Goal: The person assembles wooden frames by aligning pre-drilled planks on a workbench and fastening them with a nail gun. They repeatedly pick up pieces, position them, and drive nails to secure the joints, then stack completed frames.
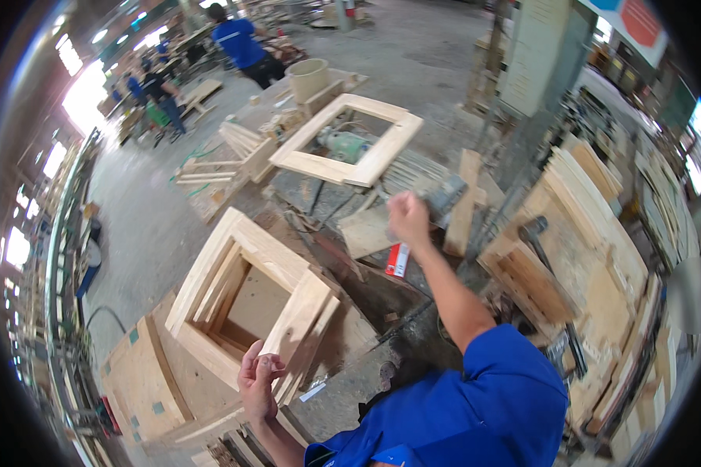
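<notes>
Just ahead of the left hand (258,381), half-curled (grip unclear), lie stacked wooden frames (276,257); the right hand (409,218), fisted, is farther off, contents hidden.

On my feed the frame stack (273,253) is matt wood, pretty smooth; right of it, a matt cloth shirt (483,397) and dull metal hammerhead (533,228).

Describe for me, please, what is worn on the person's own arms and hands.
The right sleeve is short and bright blue, with no marking visible on it. Only a bit of blue left sleeve shows at the lower edge. Both forearms are bare. Neither the left grip nor the right grip wears a glove, and no watch shows.
</notes>
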Motion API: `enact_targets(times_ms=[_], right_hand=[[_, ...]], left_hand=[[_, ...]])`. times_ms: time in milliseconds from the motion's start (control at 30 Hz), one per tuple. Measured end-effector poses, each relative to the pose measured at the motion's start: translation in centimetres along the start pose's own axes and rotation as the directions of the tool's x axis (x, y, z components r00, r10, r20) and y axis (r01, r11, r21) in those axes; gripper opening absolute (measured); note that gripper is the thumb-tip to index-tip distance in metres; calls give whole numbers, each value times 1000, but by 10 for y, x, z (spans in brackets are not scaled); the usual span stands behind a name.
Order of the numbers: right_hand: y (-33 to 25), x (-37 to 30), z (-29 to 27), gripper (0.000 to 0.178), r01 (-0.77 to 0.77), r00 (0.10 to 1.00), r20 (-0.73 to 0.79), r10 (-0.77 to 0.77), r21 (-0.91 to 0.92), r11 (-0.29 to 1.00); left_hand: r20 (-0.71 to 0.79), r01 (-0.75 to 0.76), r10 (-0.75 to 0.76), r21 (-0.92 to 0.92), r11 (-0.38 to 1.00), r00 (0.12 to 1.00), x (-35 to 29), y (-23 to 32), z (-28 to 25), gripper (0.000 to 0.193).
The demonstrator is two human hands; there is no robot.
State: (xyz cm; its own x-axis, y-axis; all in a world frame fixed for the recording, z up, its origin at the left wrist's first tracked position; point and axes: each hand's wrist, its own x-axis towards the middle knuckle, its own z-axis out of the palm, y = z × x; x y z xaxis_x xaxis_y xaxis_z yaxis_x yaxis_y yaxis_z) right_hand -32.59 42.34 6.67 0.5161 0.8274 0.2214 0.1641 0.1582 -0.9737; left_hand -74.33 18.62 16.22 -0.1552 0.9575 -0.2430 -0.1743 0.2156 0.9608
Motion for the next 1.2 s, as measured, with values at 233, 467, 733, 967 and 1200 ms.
enact_targets(times_ms=[233, 467, 733, 967, 1200], right_hand=[[-22, -317, -164, 28, 31, 526, 770, 362, -443, 896], [-36, -455, -326, 36, -533, 760, -82, 645, -647, 545], [-124, -506, -502, 20, -408, 519, -669, 532, 353, 842], [-132, -442, -775, 34, 105, 241, -925, 293, 325, 940], [-93, -342, -958, 80, 252, 0, -860, 510, 493, 832]], left_hand=[[669, 82, -141, 119, 990, 730, -9, -40, 84, 48], [885, -15, -461, 463, 886, 59, -57, -74, 208, 51], [749, -222, -535, 488, 844, -392, -154, -105, 344, 49], [684, -251, -546, 489, 835, -484, -251, -155, 458, 52], [715, -216, -613, 575, 789, -335, -323, -180, 544, 53]])
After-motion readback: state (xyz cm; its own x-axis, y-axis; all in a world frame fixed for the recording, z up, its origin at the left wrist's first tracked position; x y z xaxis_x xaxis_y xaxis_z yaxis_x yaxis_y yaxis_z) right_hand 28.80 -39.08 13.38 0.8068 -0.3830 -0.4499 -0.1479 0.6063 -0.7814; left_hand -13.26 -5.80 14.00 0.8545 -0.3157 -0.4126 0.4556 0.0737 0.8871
